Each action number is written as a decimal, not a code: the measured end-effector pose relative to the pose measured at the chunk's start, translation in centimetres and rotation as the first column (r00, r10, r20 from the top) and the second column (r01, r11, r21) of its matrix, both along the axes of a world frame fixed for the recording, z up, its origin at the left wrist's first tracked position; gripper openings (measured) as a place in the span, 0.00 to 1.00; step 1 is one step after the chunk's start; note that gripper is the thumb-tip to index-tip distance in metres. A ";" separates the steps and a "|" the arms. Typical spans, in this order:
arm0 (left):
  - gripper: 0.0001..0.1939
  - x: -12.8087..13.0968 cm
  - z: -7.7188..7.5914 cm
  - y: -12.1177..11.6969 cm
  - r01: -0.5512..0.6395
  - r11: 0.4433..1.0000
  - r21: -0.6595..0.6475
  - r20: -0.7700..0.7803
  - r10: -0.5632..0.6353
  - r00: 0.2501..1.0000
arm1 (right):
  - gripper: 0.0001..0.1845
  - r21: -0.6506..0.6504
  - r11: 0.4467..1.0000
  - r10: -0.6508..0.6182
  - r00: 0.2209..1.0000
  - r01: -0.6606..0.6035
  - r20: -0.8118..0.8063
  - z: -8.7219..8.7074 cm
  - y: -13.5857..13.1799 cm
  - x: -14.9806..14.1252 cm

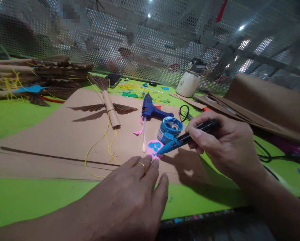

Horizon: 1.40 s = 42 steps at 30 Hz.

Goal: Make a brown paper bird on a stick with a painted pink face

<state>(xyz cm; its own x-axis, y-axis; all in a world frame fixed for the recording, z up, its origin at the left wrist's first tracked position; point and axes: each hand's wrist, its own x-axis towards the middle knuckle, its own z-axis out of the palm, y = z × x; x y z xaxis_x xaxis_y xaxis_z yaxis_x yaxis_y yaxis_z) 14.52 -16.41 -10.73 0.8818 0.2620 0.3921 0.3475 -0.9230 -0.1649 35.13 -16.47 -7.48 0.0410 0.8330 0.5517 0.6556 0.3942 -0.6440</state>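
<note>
My right hand (222,144) grips a marker (176,142) with a black body and a blue front end. Its tip rests on a small rounded piece of pink paper (149,148) that bears blue painted shapes. My left hand (134,197) lies flat, fingertips at the near edge of that pink piece. Just behind the marker stands an uncapped jar of blue paint (168,132), smeared round the rim. A blue glue gun (150,108) with a clear glue stick (144,135) lies beyond the pink paper. Brown cardboard (51,140) is underneath.
A brown paper bird figure (111,110) with yellow string (85,160) lies left. More rolled and pleated brown paper pieces (39,70) are piled far left. At the back are a phone (114,80) and a pale flask (188,82). Brown sheets (267,107) and cables occupy the right.
</note>
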 end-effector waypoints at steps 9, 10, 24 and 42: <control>0.17 -0.2 -0.2 0.1 0.007 1.000 0.006 -0.022 -0.007 1.000 | 0.04 -0.031 0.999 0.021 0.999 -0.020 0.037 0.1 0.1 -0.4; 0.17 -0.2 -0.1 0.0 0.006 1.000 0.007 -0.027 -0.006 1.000 | 0.04 -0.037 0.999 0.022 0.999 -0.020 0.037 0.2 0.1 -0.4; 0.16 -0.1 0.2 -0.2 -0.020 0.998 -0.062 -0.020 0.019 1.000 | 0.03 -0.026 1.000 0.007 0.999 -0.008 -0.032 0.1 0.0 -0.1; 0.16 -0.1 -0.8 0.1 0.004 1.000 0.003 0.030 -0.004 1.000 | 0.03 -0.065 0.998 0.018 1.000 -0.018 0.001 0.1 0.3 0.0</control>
